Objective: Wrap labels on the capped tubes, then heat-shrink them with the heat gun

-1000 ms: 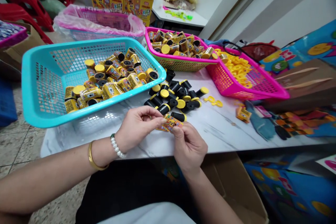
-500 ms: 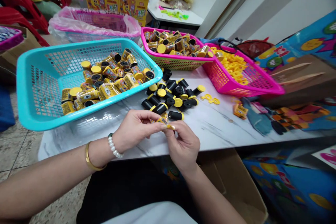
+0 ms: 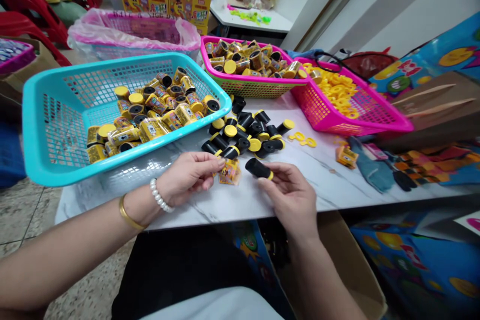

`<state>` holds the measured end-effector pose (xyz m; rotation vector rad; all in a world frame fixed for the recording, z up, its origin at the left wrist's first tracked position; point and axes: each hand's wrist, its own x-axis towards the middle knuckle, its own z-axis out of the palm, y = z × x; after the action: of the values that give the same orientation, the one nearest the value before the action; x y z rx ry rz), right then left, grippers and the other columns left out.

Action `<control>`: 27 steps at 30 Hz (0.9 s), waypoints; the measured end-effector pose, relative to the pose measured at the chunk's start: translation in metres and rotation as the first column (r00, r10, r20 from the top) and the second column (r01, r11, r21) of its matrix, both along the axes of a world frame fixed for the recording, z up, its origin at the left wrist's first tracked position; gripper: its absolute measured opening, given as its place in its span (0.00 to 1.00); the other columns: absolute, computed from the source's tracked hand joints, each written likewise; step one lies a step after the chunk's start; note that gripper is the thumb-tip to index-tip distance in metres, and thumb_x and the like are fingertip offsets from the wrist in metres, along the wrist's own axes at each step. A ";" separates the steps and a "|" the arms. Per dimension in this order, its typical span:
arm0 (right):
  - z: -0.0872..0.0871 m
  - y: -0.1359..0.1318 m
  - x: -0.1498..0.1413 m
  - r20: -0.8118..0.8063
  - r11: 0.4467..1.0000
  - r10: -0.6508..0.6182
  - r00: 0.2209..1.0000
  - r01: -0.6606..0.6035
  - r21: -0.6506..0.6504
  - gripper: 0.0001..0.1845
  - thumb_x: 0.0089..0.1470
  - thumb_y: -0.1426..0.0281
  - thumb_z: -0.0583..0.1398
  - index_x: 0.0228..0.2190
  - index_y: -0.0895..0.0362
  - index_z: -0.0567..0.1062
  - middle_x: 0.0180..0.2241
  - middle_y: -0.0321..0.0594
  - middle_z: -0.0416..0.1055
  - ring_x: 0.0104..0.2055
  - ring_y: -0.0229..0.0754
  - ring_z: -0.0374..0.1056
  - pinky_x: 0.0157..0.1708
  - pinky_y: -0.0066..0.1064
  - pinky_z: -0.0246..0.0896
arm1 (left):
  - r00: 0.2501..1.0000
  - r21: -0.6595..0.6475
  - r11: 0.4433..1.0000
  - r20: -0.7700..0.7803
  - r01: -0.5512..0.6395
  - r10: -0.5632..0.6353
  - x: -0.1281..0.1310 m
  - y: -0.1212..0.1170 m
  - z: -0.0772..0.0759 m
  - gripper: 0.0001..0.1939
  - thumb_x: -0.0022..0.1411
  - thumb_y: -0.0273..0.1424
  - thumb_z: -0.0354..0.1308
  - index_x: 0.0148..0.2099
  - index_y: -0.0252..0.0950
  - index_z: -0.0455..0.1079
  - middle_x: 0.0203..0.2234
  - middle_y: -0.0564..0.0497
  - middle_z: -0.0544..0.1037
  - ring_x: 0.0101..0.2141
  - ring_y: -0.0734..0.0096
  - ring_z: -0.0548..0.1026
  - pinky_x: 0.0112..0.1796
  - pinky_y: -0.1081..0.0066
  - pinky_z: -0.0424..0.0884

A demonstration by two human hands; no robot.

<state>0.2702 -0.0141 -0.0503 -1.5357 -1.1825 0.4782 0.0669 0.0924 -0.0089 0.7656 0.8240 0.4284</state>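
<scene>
On the white marble-look tabletop [image 3: 300, 195], left hand [image 3: 187, 177] pinches, fingertips together, the edge of a crinkled foil wrapper [image 3: 229, 172]; right hand [image 3: 290, 197] curls against a smooth black plastic canister [image 3: 258, 168], yellow-capped, grip unclear. Loose canisters [image 3: 240, 132] lie just ahead, beside a turquoise mesh basket [image 3: 48, 125].

The left wrist [image 3: 155, 199] wears a strand of round white pearls [image 3: 158, 195], and a plain gold bangle [image 3: 130, 213] sits a little farther up the forearm [image 3: 75, 250]. Black clothing [image 3: 180, 265], its cut hard to tell, covers the lap, with pale white fabric [image 3: 213, 305] at the lower edge of the view.
</scene>
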 end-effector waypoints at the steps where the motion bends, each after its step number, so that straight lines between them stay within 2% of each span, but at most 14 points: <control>1: 0.003 -0.001 -0.003 -0.168 0.998 0.064 0.984 -0.059 0.035 0.17 0.52 0.58 0.67 0.41 0.53 0.75 0.33 0.38 0.77 0.28 0.40 0.73 0.31 0.35 0.71 | 1.000 -0.006 1.000 0.002 -0.004 0.004 0.000 0.001 -0.001 0.11 0.52 0.31 0.69 0.26 0.31 0.71 0.11 0.57 0.65 0.12 0.86 0.58 0.15 0.82 0.45; 3: 0.010 -0.001 -0.009 -0.366 0.984 0.176 0.914 -0.148 0.103 0.19 0.51 0.55 0.67 0.40 0.52 0.75 0.33 0.38 0.77 0.29 0.41 0.74 0.31 0.35 0.73 | 1.000 -0.014 1.000 0.002 -0.012 0.012 0.000 0.001 -0.002 0.12 0.53 0.31 0.69 0.26 0.31 0.71 0.11 0.57 0.65 0.12 0.86 0.57 0.15 0.83 0.45; 5: 0.016 0.000 -0.015 -0.391 0.978 0.205 0.898 -0.175 0.111 0.19 0.49 0.56 0.69 0.39 0.52 0.76 0.36 0.39 0.78 0.33 0.42 0.76 0.35 0.36 0.74 | 1.000 -0.017 1.000 -0.004 -0.009 0.009 0.001 0.001 -0.002 0.12 0.53 0.31 0.69 0.26 0.30 0.71 0.11 0.57 0.64 0.11 0.87 0.57 0.14 0.83 0.45; 10: 0.022 0.002 -0.027 -0.194 0.993 0.112 0.975 -0.102 0.060 0.13 0.50 0.64 0.69 0.38 0.52 0.77 0.37 0.39 0.78 0.39 0.43 0.76 0.42 0.36 0.74 | 1.000 -0.052 0.999 0.026 -0.010 0.011 0.002 0.001 0.001 0.10 0.57 0.29 0.66 0.26 0.30 0.71 0.12 0.57 0.66 0.11 0.88 0.58 0.14 0.84 0.47; 13: 0.023 0.000 -0.029 -0.046 0.993 0.050 0.998 -0.045 0.105 0.12 0.50 0.70 0.69 0.39 0.52 0.77 0.39 0.39 0.77 0.42 0.43 0.75 0.48 0.39 0.72 | 0.999 -0.073 0.997 0.048 -0.018 0.021 0.002 0.001 0.002 0.10 0.60 0.27 0.63 0.27 0.29 0.72 0.11 0.58 0.65 0.11 0.87 0.58 0.13 0.85 0.48; 18: 0.025 -0.003 -0.029 0.096 0.981 0.147 0.984 -0.157 0.111 0.16 0.51 0.75 0.67 0.42 0.51 0.76 0.42 0.40 0.75 0.47 0.46 0.73 0.52 0.44 0.69 | 0.999 -0.085 0.996 0.040 -0.028 0.031 0.002 0.002 0.004 0.09 0.62 0.25 0.61 0.29 0.29 0.71 0.14 0.56 0.68 0.11 0.88 0.59 0.13 0.85 0.48; 23: 0.030 -0.004 -0.025 0.018 0.984 0.121 0.992 -0.123 0.127 0.15 0.51 0.75 0.67 0.41 0.51 0.77 0.42 0.40 0.77 0.48 0.45 0.74 0.53 0.40 0.70 | 0.999 -0.078 0.997 0.035 -0.028 0.031 0.004 0.001 0.006 0.10 0.65 0.26 0.58 0.29 0.31 0.68 0.12 0.57 0.66 0.10 0.86 0.58 0.12 0.84 0.47; 27: 0.032 -0.004 -0.021 -0.198 0.982 0.149 0.969 -0.122 0.142 0.12 0.53 0.69 0.68 0.41 0.51 0.78 0.41 0.40 0.79 0.44 0.44 0.77 0.47 0.37 0.74 | 0.998 -0.103 0.994 0.043 -0.037 0.042 0.004 0.000 0.008 0.09 0.64 0.23 0.58 0.30 0.31 0.68 0.14 0.58 0.67 0.11 0.87 0.58 0.12 0.86 0.49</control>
<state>0.2488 -0.0177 -0.0180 -1.2672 -1.1369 0.6260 0.0710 0.0926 -0.0007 0.6438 0.8139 0.4340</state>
